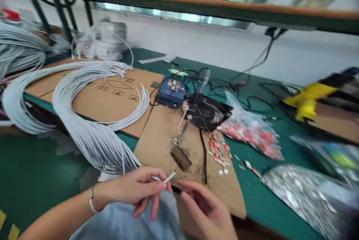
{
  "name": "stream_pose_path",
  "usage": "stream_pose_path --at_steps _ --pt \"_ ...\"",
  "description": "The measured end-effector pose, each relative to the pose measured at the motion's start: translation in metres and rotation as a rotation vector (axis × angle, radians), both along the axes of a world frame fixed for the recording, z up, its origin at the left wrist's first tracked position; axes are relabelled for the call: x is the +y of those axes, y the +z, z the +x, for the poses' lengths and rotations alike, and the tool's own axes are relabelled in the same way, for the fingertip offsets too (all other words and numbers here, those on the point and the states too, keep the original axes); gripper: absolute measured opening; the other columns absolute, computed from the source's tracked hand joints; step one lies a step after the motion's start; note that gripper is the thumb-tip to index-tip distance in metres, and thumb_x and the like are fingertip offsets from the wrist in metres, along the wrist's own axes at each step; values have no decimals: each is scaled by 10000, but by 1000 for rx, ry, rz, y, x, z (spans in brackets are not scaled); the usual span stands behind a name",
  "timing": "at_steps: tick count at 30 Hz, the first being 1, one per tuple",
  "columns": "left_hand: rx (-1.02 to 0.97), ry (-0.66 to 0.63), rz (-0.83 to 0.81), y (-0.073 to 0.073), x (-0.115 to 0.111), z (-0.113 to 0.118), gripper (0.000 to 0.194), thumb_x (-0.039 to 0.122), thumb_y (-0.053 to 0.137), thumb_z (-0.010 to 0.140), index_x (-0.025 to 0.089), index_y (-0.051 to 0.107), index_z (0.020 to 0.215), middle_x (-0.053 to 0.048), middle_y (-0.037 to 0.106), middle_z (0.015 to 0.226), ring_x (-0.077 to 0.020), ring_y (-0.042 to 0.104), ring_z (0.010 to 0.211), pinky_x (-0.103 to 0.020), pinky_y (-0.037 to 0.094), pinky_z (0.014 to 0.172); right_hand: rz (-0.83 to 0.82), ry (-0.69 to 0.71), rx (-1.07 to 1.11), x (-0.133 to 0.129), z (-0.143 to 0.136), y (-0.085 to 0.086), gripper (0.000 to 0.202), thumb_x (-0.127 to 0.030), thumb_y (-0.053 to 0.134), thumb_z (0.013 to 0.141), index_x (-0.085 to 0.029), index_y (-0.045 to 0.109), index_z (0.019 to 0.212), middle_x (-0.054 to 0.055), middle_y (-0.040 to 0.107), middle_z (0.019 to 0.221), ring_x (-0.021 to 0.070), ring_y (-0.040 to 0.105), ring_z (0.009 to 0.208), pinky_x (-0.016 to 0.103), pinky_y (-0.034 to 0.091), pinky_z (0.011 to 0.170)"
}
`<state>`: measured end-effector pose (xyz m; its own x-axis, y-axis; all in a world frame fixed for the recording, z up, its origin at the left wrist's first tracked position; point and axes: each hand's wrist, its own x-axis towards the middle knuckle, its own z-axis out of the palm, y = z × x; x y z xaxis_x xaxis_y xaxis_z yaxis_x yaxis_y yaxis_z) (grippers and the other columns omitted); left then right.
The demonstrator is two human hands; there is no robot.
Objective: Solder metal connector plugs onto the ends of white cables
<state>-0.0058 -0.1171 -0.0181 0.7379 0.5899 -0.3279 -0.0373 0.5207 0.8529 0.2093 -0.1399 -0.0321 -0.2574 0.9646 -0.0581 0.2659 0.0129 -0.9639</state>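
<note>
My left hand (146, 187) pinches a thin white cable (170, 176) between thumb and fingers. Its tip, with small coloured wire ends, points up and to the right. Just right of the tip is my right hand (206, 208), its fingers loosely curled and thumb and forefinger a little apart; I see nothing between them. A thick bundle of pale grey cables (84, 135) hangs over the table edge beside my left forearm. Ahead of my hands, a brown block (181, 158) lies on the cardboard near a wad of metal shavings (175, 141).
A blue soldering station (171, 94) and a black fan (209, 112) stand beyond. Small red-and-white parts (218, 148) lie right of a black cord (203, 157). Bags of red parts (252, 131) and metal parts (303, 195), plus a yellow heat gun (311, 97), lie right.
</note>
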Motion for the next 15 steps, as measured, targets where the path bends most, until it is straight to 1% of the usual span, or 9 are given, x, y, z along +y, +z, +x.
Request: stream_pose_path --at_steps 3,5,8,10,11,13,15 --pt "153 -29 97 5 -7 1 346 501 392 868 168 453 938 42 577 579 -26 392 282 -115 250 277 -1 -13 163 6 -17 -3 200 -338 654 759 -191 663 893 32 592 665 164 510 588 257 431 545" --pt "265 -37 179 10 -13 3 322 464 365 890 163 472 931 37 575 603 -12 384 308 -106 241 298 -11 -34 236 11 -24 -2 166 -330 652 749 -173 652 803 16 556 605 141 466 551 236 385 506" --pt "357 -70 268 13 -15 5 306 427 347 905 159 494 898 28 579 628 -8 393 342 -106 245 330 -41 -33 273 12 -24 -2 139 -299 645 738 -166 614 713 -8 498 550 122 411 510 225 326 471" --pt "370 -71 309 11 -15 8 295 415 373 898 158 517 880 22 577 658 -17 428 384 -115 295 367 -49 -7 292 10 -21 -2 109 -267 636 733 -170 597 705 -15 482 548 116 395 499 225 310 464" --pt "362 -46 321 9 -14 9 283 412 405 886 160 532 883 20 567 672 -27 446 419 -124 333 395 -43 8 298 10 -20 -2 91 -251 629 734 -172 593 705 -15 481 556 116 395 502 226 310 467" --pt "329 46 322 5 -14 14 264 409 467 857 162 560 882 23 533 675 -47 459 487 -145 388 452 -16 34 305 10 -17 -1 63 -221 616 736 -177 586 700 -17 473 561 117 391 507 227 308 468" --pt "315 146 351 0 -15 19 249 396 497 844 160 577 846 27 501 638 -62 449 517 -158 397 477 22 44 278 10 -15 2 35 -186 610 729 -180 588 703 -22 466 560 114 381 502 225 305 465"
